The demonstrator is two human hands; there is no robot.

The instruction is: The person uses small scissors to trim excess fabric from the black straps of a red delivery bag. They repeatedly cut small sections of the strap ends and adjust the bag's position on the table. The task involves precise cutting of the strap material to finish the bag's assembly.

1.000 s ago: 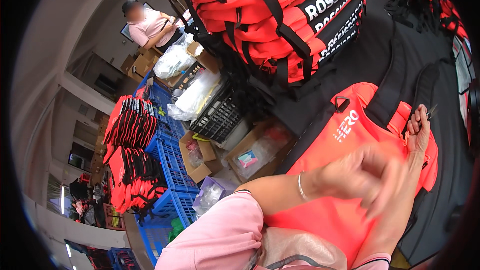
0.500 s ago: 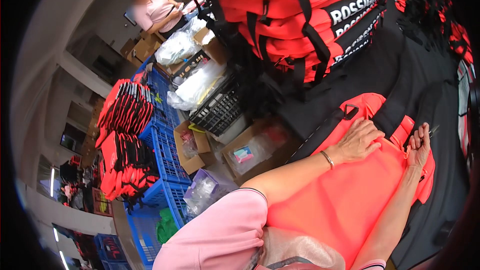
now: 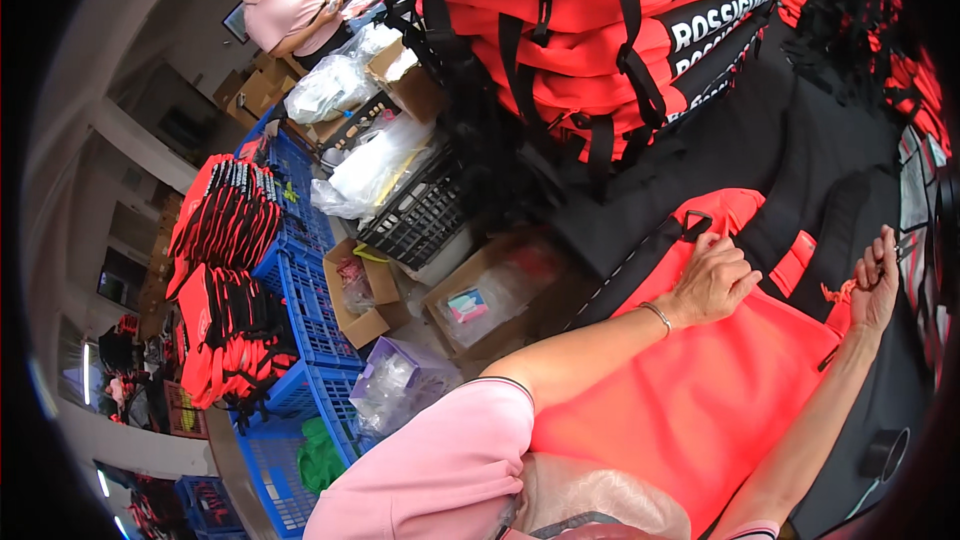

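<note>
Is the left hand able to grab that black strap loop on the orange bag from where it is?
Probably yes. The left hand rests on the orange bag, right beside the black strap loop, and nothing lies between them. The right hand is off to the side, out of the way.

We see open room over the flat red bag (image 3: 700, 390) between our 2 hands; the stack of red bags (image 3: 600, 40) blocks the far side, boxes (image 3: 480, 300) crowd the left.
</note>
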